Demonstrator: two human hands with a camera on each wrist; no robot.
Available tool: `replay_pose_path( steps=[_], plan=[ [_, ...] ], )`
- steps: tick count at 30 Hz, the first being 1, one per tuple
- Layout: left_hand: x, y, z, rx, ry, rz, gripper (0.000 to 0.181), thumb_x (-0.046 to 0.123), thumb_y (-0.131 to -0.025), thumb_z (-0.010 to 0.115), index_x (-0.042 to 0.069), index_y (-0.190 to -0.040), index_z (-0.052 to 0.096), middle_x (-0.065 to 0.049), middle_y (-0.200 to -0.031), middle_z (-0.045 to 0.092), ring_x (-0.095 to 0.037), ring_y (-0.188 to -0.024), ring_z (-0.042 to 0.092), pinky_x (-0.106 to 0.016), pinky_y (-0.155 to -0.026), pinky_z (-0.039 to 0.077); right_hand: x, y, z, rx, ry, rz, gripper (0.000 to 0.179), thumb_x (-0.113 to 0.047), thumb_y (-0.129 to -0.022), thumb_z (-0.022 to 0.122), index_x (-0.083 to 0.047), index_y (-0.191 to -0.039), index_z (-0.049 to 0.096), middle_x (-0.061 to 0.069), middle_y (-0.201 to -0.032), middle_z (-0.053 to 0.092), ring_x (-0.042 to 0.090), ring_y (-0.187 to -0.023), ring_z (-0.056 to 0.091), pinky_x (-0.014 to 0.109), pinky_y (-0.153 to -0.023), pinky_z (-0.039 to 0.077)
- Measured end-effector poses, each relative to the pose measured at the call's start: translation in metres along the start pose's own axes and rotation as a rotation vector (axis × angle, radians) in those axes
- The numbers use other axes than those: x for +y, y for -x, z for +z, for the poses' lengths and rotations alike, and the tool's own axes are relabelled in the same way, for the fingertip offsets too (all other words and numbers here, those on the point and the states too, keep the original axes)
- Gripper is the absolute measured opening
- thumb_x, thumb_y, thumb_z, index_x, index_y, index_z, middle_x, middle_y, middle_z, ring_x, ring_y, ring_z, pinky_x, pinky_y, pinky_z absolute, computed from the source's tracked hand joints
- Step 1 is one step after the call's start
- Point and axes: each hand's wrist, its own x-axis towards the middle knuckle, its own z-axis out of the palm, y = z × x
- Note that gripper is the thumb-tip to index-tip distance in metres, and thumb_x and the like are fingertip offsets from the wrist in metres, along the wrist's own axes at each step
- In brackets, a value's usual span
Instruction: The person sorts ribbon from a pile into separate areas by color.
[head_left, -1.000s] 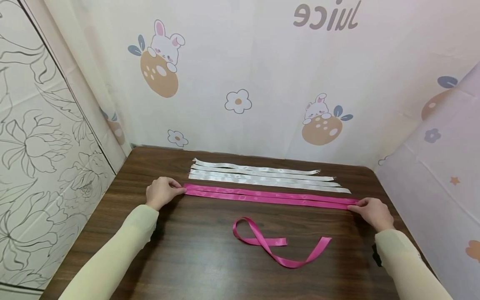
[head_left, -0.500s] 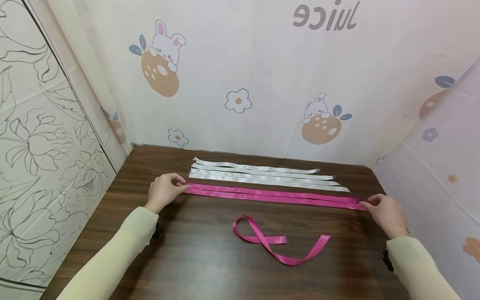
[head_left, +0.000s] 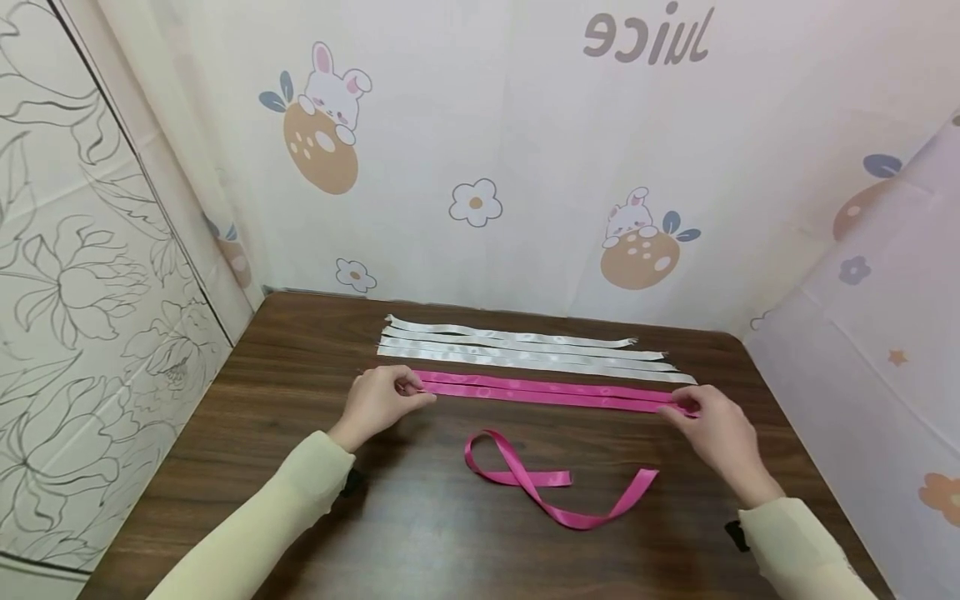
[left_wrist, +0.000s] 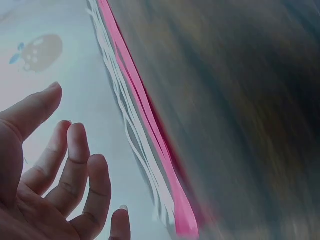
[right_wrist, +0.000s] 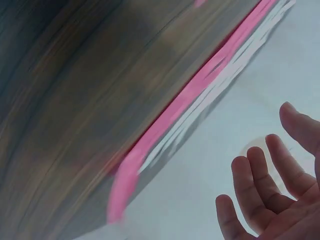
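Two pink satin ribbons [head_left: 540, 399] lie straight and side by side across the table. My left hand [head_left: 378, 404] is over their left ends and hides them. Over the right ends is my right hand [head_left: 716, 429], its fingers overlapping the ribbons in the head view. In the left wrist view, the left hand's relaxed fingers [left_wrist: 70, 187] are spread with nothing between them. The right wrist view likewise shows loose, parted fingers [right_wrist: 250, 195] holding nothing. Closer to me, a third pink ribbon [head_left: 581, 522] lies in a loose loop.
Several white ribbons [head_left: 465, 358] lie in parallel just behind the pink pair, with frayed ends. The brown wooden table [head_left: 375, 517] meets a patterned curtain [head_left: 525, 125] at the back, with another patterned panel [head_left: 67, 292] on the left.
Both hands have moved inward from the outer ends of the pink pair and let go of the ribbons. The right hand first shifted outward. The looped ribbon has stayed put.
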Motion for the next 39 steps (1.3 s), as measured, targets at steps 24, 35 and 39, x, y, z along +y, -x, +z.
replay_pose_path(
  steps=[24,35,39],
  plan=[
    [0.034,0.022,0.055,-0.144,0.042,0.052,0.032,0.042,-0.082,0.086,0.016,-0.098,0.079,0.009,-0.081,0.073,-0.006,-0.076,0.062,-0.043,-0.091,0.045,-0.112,0.024,0.072,-0.199,-0.249,-0.107,0.020,-0.025,-0.089,0.081,-0.014,-0.105,0.077,0.002,-0.105,0.074,0.019,-0.094,0.068,0.041,-0.082,0.056],
    [0.039,0.022,0.066,-0.236,0.015,0.083,0.026,0.036,-0.083,0.086,0.014,-0.095,0.079,0.009,-0.078,0.073,-0.002,-0.068,0.057,-0.028,-0.072,0.046,-0.137,0.026,0.093,-0.334,-0.284,-0.114,0.022,-0.023,-0.087,0.083,-0.017,-0.107,0.076,-0.005,-0.098,0.071,0.008,-0.088,0.064,0.031,-0.080,0.056],
    [0.040,0.023,0.070,-0.256,0.014,0.112,0.017,0.027,-0.084,0.085,0.014,-0.094,0.080,0.009,-0.076,0.075,0.000,-0.066,0.060,-0.022,-0.064,0.044,-0.145,0.028,0.097,-0.375,-0.289,-0.136,0.023,-0.023,-0.087,0.083,-0.016,-0.108,0.076,-0.004,-0.098,0.070,0.009,-0.088,0.063,0.030,-0.079,0.055]
  ],
)
